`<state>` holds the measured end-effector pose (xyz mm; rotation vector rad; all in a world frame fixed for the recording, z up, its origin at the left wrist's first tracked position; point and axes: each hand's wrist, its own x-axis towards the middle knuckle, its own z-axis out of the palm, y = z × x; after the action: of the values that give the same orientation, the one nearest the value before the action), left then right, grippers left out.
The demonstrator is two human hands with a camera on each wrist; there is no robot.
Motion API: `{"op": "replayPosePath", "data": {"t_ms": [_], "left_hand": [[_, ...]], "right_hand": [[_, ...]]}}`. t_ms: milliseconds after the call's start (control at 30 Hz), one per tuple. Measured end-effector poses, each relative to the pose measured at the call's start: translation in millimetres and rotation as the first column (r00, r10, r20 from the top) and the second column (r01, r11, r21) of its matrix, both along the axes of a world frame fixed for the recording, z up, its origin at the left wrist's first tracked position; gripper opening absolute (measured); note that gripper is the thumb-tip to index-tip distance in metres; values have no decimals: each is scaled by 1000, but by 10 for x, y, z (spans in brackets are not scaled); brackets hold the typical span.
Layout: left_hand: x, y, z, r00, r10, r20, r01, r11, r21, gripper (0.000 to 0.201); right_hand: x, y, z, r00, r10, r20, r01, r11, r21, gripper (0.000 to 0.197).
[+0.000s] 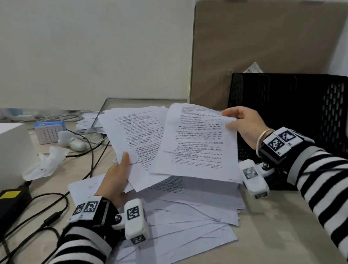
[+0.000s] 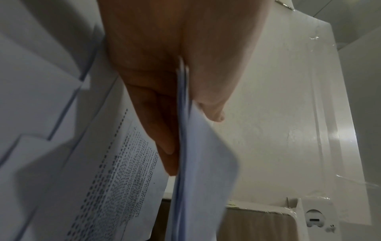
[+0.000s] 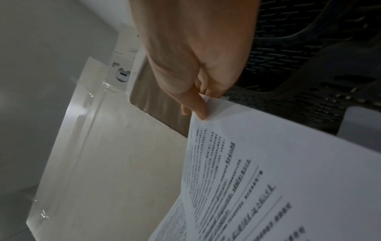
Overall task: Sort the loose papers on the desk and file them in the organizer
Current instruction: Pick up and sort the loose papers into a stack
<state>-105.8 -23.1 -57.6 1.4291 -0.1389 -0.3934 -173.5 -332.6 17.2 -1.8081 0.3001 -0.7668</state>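
Beige surface (image 1: pixel 265 240), white walls: we sort printed sheets before a black mesh organizer (image 1: pixel 292 97).
Our left hand (image 1: pixel 117 179) pinches a thin sheaf (image 1: pixel 133 133) by its lower edge; our right hand (image 1: pixel 247 125) pinches one sheet (image 1: pixel 200 143) at its top corner. Loose papers (image 1: pixel 191 220) fan beneath us; cables (image 1: pixel 52 204) crowd the left edge.

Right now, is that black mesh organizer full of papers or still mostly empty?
Cannot tell for sure. The black mesh organizer looks dark inside, with only one small slip poking above its back edge; its slots are hidden.
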Motion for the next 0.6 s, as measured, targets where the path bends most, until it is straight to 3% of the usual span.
{"op": "replayPosePath", "data": {"t_ms": [267, 400, 500, 567, 600], "left_hand": [[68, 18, -66, 990, -141, 9, 140, 990, 18, 35], [68, 2, -78, 993, -110, 53, 108, 994, 35, 23], [101, -8, -74, 994, -59, 96, 58, 998, 19, 18], [109, -11, -71, 989, -51, 137, 50, 999, 10, 16], [107, -18, -72, 988, -58, 146, 59, 998, -7, 16]], "right_hand": [[201, 167, -85, 997, 74, -25, -73, 996, 48, 40], [119, 260, -20, 961, 79, -266, -122, 982, -146, 72], [-63, 301, -118, 876, 38, -481, -121, 982, -143, 84], [-179, 388, -265, 814, 90, -573, -132, 991, -32, 74], [-222, 437, -342, 801, 138, -582, -160, 987, 13, 60]]}}
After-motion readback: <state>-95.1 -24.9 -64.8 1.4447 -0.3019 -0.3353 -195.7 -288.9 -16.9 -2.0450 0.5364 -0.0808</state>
